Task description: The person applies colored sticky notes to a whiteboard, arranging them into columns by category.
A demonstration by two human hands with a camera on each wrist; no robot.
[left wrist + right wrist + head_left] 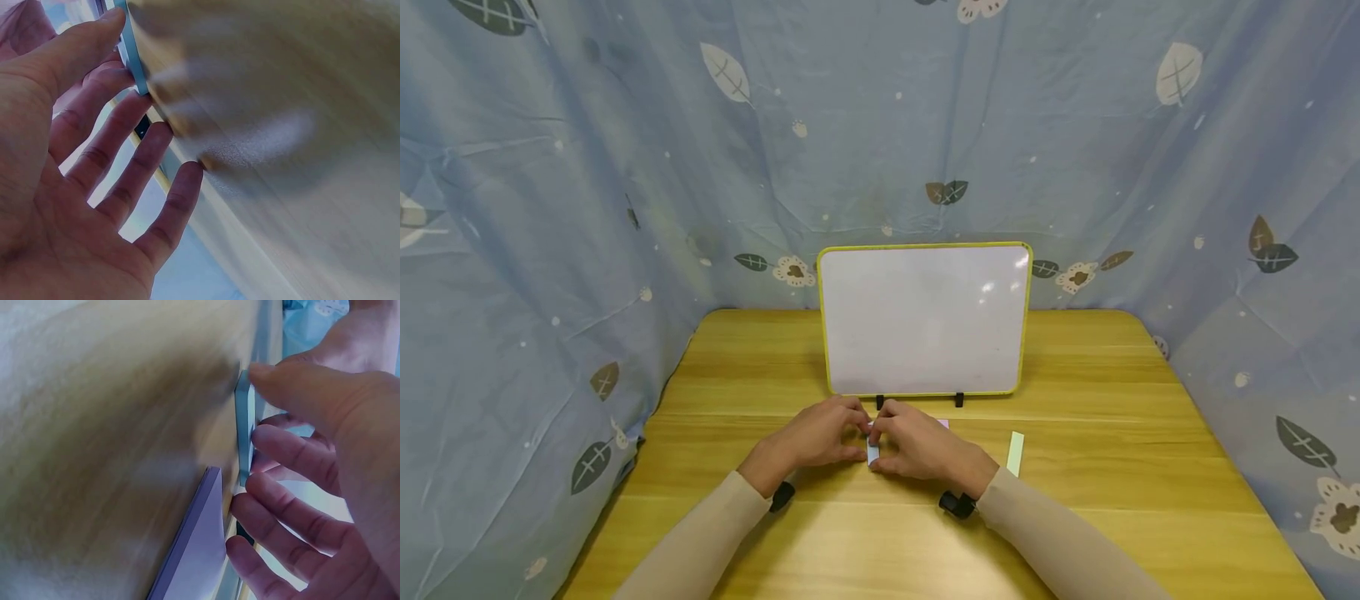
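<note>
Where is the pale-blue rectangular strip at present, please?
In the head view, the pale-blue rectangular strip is at lower centre, between the left grip and right grip, in front of the yellow-framed whiteboard.

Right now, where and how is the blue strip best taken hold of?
Probably pinch the blue strip by its long edges, near mid-length, fingertips coming down from above on either side. It lies flat on the table, narrow, its length running away from the person, so those edges face the left hand and right hand; the right wrist view shows a side face to press.
</note>
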